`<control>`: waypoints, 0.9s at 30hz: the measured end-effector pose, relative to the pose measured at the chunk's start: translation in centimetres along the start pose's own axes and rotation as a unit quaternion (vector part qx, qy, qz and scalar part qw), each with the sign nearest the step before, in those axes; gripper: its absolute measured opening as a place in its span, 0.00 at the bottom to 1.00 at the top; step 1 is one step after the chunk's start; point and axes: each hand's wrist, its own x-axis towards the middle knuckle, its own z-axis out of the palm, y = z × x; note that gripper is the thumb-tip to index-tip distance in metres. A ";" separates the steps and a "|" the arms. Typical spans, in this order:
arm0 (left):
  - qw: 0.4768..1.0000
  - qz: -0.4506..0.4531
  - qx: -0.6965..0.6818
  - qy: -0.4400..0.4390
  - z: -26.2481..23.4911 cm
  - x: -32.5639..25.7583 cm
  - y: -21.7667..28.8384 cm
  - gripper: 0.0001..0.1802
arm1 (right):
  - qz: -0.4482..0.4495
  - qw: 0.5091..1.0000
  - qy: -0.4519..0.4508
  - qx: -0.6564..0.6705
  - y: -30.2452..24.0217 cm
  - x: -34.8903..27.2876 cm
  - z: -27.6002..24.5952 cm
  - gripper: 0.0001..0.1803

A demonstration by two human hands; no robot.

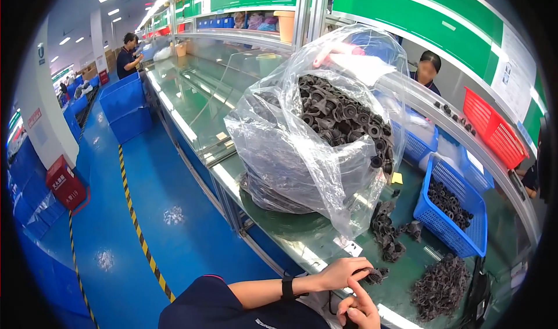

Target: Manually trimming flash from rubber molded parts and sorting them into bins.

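Note:
My left hand, with a black band at the wrist, reaches over the front edge of the green bench. Its fingers close on a black rubber part with ragged edges. Just below, my right hand has its index finger stretched toward the left fingertips. The other right fingers curl around something dark, too hidden to name. Ahead stands a large clear plastic bag full of ribbed black rubber parts. Several joined black pieces lie between the bag and a blue basket.
The blue basket at right holds small black parts. Nearer sits a heap of black scraps. A red basket rests on the upper rail, with a co-worker behind. Large blue bins and another person are at far left.

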 end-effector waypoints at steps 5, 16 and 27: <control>1.000 -0.026 0.011 -0.009 0.1 -0.3 -0.3 0.08 | -0.050 0.999 -0.002 -0.011 -1.9 1.7 -1.3 0.30; 1.000 -0.023 0.010 0.003 -0.3 -0.1 0.6 0.08 | -0.172 0.908 0.052 0.379 -6.3 2.9 -9.2 0.25; 1.000 -0.016 0.001 -0.016 0.5 -0.3 0.5 0.08 | -0.183 0.798 0.039 0.573 -2.2 3.8 -15.5 0.18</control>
